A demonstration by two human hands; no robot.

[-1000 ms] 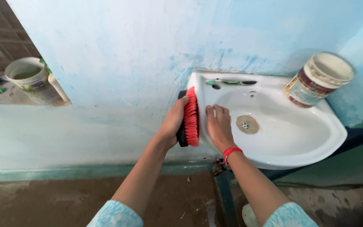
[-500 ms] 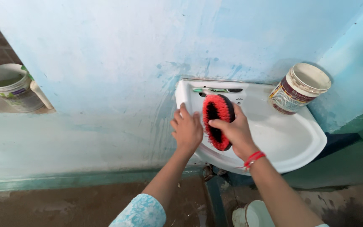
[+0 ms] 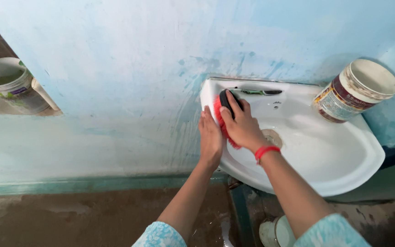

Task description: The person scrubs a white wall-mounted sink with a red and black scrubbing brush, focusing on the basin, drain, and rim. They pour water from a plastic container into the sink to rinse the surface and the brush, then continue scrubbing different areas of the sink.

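Observation:
A white wall-mounted sink (image 3: 339, 155) hangs on a pale blue wall. My right hand (image 3: 242, 126), with a red band at the wrist, grips a scrub brush (image 3: 221, 110) with red bristles and a black back, pressing its bristles against the inside of the sink's left rim. My left hand (image 3: 210, 138) lies flat with fingers together on the outside of that left rim, holding nothing. The drain (image 3: 272, 135) shows partly beside my right hand.
A round plastic jar (image 3: 355, 90) lies tilted on the sink's back right corner. A green toothbrush (image 3: 257, 92) rests on the back ledge. A white bucket (image 3: 10, 87) stands in a wall niche at left. Another white container (image 3: 275, 231) sits on the wet brown floor below.
The brush passed from my left hand to my right hand and went from the sink's outer side to inside the left rim. My left hand settled on the rim.

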